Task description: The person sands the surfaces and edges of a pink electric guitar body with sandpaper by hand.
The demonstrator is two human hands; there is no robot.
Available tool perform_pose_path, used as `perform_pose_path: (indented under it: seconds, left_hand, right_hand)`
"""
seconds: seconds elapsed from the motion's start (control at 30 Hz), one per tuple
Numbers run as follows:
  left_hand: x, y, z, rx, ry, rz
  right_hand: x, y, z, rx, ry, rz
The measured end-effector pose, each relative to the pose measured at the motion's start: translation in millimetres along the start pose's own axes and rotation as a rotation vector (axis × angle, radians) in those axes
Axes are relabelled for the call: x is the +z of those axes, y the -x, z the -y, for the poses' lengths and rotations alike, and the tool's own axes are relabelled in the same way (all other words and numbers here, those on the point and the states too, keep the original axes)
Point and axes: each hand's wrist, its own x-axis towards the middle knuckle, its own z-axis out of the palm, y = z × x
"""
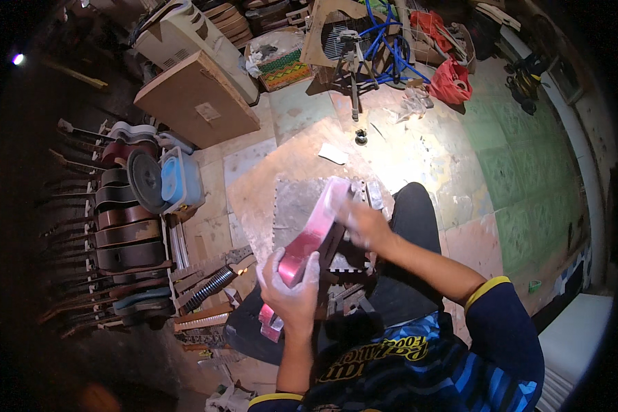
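My left hand (290, 285), pale with dust, is closed around the near end of a small glossy pink guitar body (309, 237). Its curved side faces up, and the body is tilted across my lap. Against the far end of that side is my right hand (365, 223), smeared by motion. Whether something lies under its fingers I cannot make out. A further pink piece (270, 324) shows below my left wrist; how it joins the body is hidden. Beneath the work lies a grey foam mat (292, 196) with toothed edges.
Several guitars (127, 233) hang in a rack at left, beside a clear tub (191, 182) with a blue container. A large cardboard box (196, 99) stands beyond. A small tripod (355, 75), blue hose (384, 58) and red bag (450, 82) are at the back. A white scrap (333, 153) lies ahead.
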Motion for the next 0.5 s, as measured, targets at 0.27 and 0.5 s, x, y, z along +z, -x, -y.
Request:
perform_pose_path:
  seconds: [0.27,0.5]
  left_hand:
    - [-4.2,-14.3,9.2,-0.035,-0.026,-0.047]
    - [0.9,0.1,-4.3,-0.02,-0.013,-0.008]
  right_hand:
    - [-19.5,-12.7,53.7,0.121,-0.161,0.151]
    - [-48.0,-10.1,64.1,0.078,-0.131,0.188]
